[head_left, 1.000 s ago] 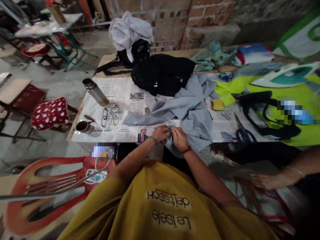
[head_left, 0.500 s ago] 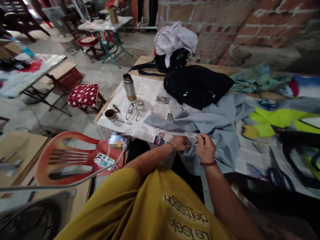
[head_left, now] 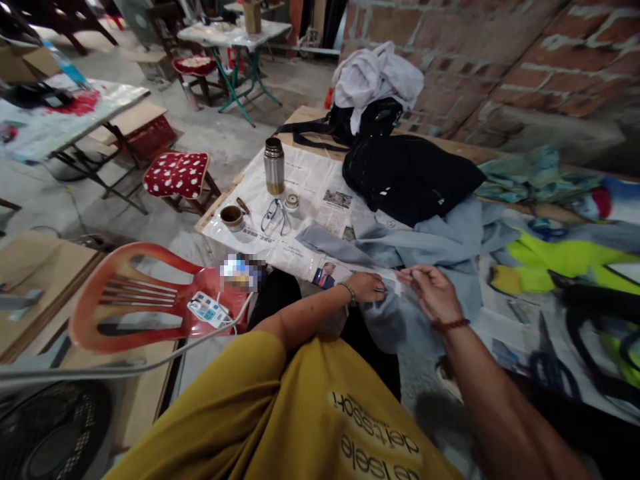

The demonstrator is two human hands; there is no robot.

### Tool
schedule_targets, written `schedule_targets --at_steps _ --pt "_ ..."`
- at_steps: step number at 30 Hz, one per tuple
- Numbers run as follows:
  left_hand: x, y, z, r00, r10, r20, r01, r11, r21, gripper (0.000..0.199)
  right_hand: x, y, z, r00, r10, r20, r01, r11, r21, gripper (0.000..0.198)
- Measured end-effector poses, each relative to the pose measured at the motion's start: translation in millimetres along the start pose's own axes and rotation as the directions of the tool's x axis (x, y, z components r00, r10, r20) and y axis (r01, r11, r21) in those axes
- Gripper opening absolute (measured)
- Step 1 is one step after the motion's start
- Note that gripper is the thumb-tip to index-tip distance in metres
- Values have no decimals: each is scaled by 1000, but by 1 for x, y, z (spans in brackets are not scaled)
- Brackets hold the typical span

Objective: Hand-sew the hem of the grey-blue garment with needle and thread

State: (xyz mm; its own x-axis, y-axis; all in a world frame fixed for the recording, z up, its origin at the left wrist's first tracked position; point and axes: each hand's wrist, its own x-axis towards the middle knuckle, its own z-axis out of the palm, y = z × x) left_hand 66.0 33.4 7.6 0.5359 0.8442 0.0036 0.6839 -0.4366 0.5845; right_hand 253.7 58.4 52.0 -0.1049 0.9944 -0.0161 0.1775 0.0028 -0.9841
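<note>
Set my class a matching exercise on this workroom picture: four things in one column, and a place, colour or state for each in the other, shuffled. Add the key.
Things
1. Grey cloth
2. Steel flask
3. Power strip
4. Stool cushion

Descriptions
A. Red with white markings
B. Touched by the left hand
C. On the seat of the red chair
D. Standing upright, mouth open

Right pairs: 1-B, 2-D, 3-C, 4-A
</note>
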Motion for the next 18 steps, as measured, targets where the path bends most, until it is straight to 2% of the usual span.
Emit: schedule_targets --at_steps 1,2,3,5,8,10,13,18 --pt "0 0 -1 1000 -1 -3 1 1000 0 16 6 -3 -10 992 -126 -23 120 977 -178 27" --pt "-1 -1 -1 1000 4 -5 -4 1000 -5 16 14 -8 -21 968 -252 -2 234 902 -364 24" --pt "-1 -2 0 1000 13 -4 -13 1000 -11 17 21 -12 -33 933 -356 58 332 785 -522 23" --pt "-1 -5 2 1000 28 -12 -29 999 -30 17 38 -24 -59 859 -465 213 465 538 -703 25" --pt "-1 -10 6 998 47 -53 -51 996 -71 16 65 -45 -97 792 -516 327 508 260 -821 29" --pt "-1 -13 9 996 57 -69 -63 994 -86 16 80 -60 -118 772 -531 351 488 140 -862 30" --pt "-2 -16 11 994 72 -83 -80 991 -107 18 96 -82 -144 781 -527 334 429 64 -901 32" --pt "-2 -20 12 991 70 -115 -87 984 -153 19 106 -109 -176 816 -524 244 325 66 -944 34"
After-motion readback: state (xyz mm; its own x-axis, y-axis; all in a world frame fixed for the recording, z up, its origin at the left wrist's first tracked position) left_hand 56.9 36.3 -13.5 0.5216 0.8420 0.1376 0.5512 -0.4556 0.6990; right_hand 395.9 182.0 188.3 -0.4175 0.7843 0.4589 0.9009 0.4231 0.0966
